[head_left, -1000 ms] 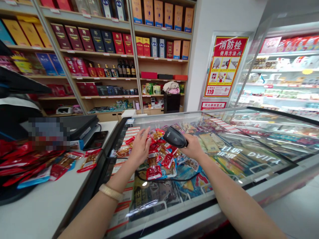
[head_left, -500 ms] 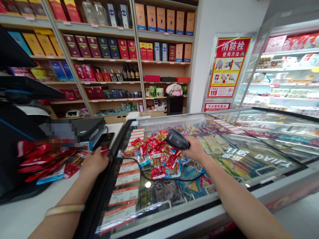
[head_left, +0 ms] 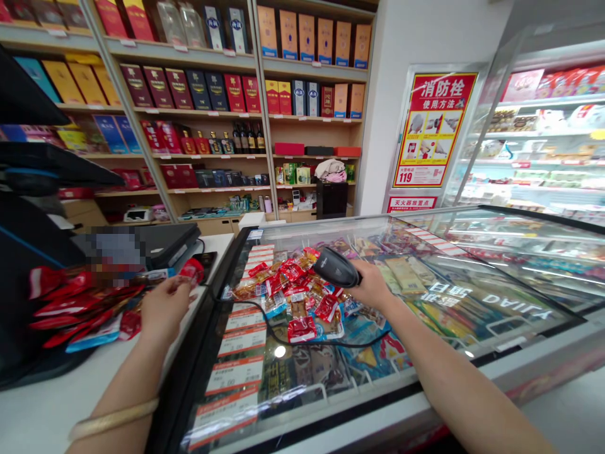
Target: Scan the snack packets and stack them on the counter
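In my right hand is a black barcode scanner, its head pointing left over a heap of small red snack packets. That heap lies on the glass lid of a chest freezer. My left hand, with a bangle on its wrist, pinches a single red snack packet above the counter's right edge. Beside this hand, on the white counter, lies a second pile of red and blue-white packets. The scanner's black cable loops across the lid below the heap.
Left stands a dark checkout terminal; a flat black device lies behind the packets. A phone-like dark object rests at the counter edge. Price labels line the freezer's left side. Shelves of boxed bottles and a lit display fridge stand behind.
My left hand has shifted slightly left and turned, lifting the red packet into clear view over the phone-like object. My right hand and the scanner have barely moved.
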### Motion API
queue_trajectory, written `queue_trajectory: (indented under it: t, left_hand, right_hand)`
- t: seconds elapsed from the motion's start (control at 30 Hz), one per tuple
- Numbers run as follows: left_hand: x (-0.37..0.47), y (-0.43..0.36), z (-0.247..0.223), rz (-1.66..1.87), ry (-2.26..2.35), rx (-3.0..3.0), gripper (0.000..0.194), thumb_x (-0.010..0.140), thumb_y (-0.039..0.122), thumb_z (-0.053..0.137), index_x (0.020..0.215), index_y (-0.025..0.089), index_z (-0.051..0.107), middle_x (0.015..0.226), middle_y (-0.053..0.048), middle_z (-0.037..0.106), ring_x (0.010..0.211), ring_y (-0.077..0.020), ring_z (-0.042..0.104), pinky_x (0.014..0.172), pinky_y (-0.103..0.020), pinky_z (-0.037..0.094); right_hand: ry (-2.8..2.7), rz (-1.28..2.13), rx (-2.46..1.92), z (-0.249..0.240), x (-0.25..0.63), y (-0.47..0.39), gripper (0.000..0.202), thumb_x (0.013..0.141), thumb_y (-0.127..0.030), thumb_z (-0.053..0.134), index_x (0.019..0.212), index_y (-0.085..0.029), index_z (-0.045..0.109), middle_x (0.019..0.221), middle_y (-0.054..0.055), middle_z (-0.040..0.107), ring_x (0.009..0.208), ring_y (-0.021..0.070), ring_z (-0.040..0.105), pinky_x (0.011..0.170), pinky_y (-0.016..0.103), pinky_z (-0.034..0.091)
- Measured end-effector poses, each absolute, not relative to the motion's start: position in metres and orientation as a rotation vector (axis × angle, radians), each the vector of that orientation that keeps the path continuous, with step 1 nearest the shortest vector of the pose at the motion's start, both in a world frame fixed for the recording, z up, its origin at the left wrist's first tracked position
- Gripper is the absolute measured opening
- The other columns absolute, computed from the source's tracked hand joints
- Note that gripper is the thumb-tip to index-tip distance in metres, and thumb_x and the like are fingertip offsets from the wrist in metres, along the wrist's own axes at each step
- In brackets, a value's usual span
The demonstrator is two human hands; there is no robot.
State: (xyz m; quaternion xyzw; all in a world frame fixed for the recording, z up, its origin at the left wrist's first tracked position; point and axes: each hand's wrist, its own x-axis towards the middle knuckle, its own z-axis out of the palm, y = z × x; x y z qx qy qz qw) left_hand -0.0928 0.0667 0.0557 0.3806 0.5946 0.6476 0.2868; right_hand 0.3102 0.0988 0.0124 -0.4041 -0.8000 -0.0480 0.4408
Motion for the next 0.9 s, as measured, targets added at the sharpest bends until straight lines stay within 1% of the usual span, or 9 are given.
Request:
queue_trajectory:
  t: [0.07, 0.13, 0.2, 0.3, 0.5, 0.57, 0.67, 0.77, 0.9]
  left_hand:
    - [-0.071, 0.068, 0.063, 1.736, 1.432, 0.850, 0.013, 0.083, 0.005, 0.048, 0.078, 0.015, 0.055, 0.069, -0.002, 0.060, 0.060, -0.0116, 0.060, 0.057, -0.022, 0.054]
    - [-0.049, 0.068, 0.070, 1.648, 1.256, 0.640, 0.018, 0.083, 0.001, 0.044, 0.081, 0.012, 0.058, 0.077, -0.006, 0.065, 0.066, -0.0124, 0.065, 0.063, -0.025, 0.057]
    - [-0.028, 0.066, 0.074, 1.575, 1.103, 0.514, 0.021, 0.080, -0.004, 0.044, 0.082, 0.011, 0.060, 0.078, -0.007, 0.067, 0.068, -0.0142, 0.067, 0.063, -0.026, 0.059]
    - [-0.007, 0.064, 0.070, 1.584, 1.038, 0.558, 0.027, 0.074, -0.011, 0.048, 0.084, 0.010, 0.062, 0.076, -0.007, 0.068, 0.063, -0.0148, 0.067, 0.058, -0.025, 0.058]
    - [0.003, 0.061, 0.054, 1.573, 0.912, 0.499, 0.025, 0.081, -0.005, 0.048, 0.092, 0.011, 0.064, 0.082, -0.008, 0.069, 0.067, -0.0144, 0.067, 0.062, -0.025, 0.058]
    - [0.003, 0.059, 0.053, 1.543, 0.832, 0.397, 0.020, 0.085, 0.001, 0.046, 0.089, 0.011, 0.062, 0.078, -0.007, 0.066, 0.064, -0.0122, 0.064, 0.058, -0.023, 0.055]
    - [0.003, 0.055, 0.053, 1.479, 0.645, 0.289, 0.019, 0.090, 0.008, 0.040, 0.086, 0.012, 0.059, 0.065, -0.002, 0.053, 0.050, -0.0083, 0.050, 0.047, -0.019, 0.046]
    - [0.006, 0.051, 0.054, 1.444, 0.467, 0.262, 0.023, 0.090, 0.005, 0.034, 0.085, 0.013, 0.055, 0.056, 0.005, 0.038, 0.041, -0.0050, 0.037, 0.041, -0.016, 0.036]
    - [0.008, 0.045, 0.054, 1.411, 0.421, 0.261, 0.027, 0.092, 0.000, 0.030, 0.088, 0.013, 0.053, 0.049, 0.009, 0.024, 0.035, -0.0043, 0.027, 0.036, -0.014, 0.026]
  right_hand:
    - [-1.990, -0.115, -0.967, 0.014, 0.309, 0.098, 0.019, 0.071, -0.028, 0.064, 0.088, -0.021, 0.066, 0.085, 0.008, 0.072, 0.077, 0.0232, 0.067, 0.070, 0.031, 0.052]
    - [-1.995, -0.116, -0.937, 0.016, 0.309, 0.096, 0.019, 0.071, -0.029, 0.064, 0.088, -0.021, 0.065, 0.084, 0.008, 0.072, 0.076, 0.0229, 0.067, 0.068, 0.031, 0.051]
    - [-2.000, -0.120, -0.919, 0.018, 0.307, 0.095, 0.018, 0.072, -0.028, 0.062, 0.088, -0.021, 0.065, 0.084, 0.007, 0.072, 0.075, 0.0226, 0.067, 0.068, 0.031, 0.051]
    - [-2.024, -0.117, -0.885, 0.020, 0.305, 0.091, 0.020, 0.072, -0.026, 0.061, 0.091, -0.020, 0.065, 0.086, 0.007, 0.072, 0.076, 0.0221, 0.066, 0.069, 0.031, 0.051]
    - [-2.071, -0.099, -0.827, 0.021, 0.299, 0.087, 0.017, 0.075, -0.032, 0.067, 0.087, -0.021, 0.064, 0.080, 0.006, 0.070, 0.075, 0.0213, 0.064, 0.069, 0.031, 0.051]
    - [-2.073, -0.092, -0.788, 0.021, 0.298, 0.086, 0.021, 0.075, -0.033, 0.067, 0.091, -0.020, 0.064, 0.082, 0.007, 0.070, 0.075, 0.0216, 0.064, 0.070, 0.032, 0.051]
    - [-2.084, -0.072, -0.749, 0.021, 0.296, 0.085, 0.022, 0.076, -0.032, 0.065, 0.094, -0.019, 0.064, 0.083, 0.008, 0.071, 0.076, 0.0218, 0.064, 0.070, 0.032, 0.051]
    - [-2.108, -0.051, -0.727, 0.021, 0.294, 0.083, 0.024, 0.077, -0.031, 0.064, 0.098, -0.019, 0.064, 0.086, 0.008, 0.071, 0.078, 0.0219, 0.065, 0.072, 0.033, 0.051]
    - [-2.124, -0.046, -0.707, 0.024, 0.290, 0.078, 0.028, 0.076, -0.031, 0.064, 0.102, -0.020, 0.064, 0.087, 0.008, 0.071, 0.078, 0.0218, 0.065, 0.072, 0.033, 0.051]
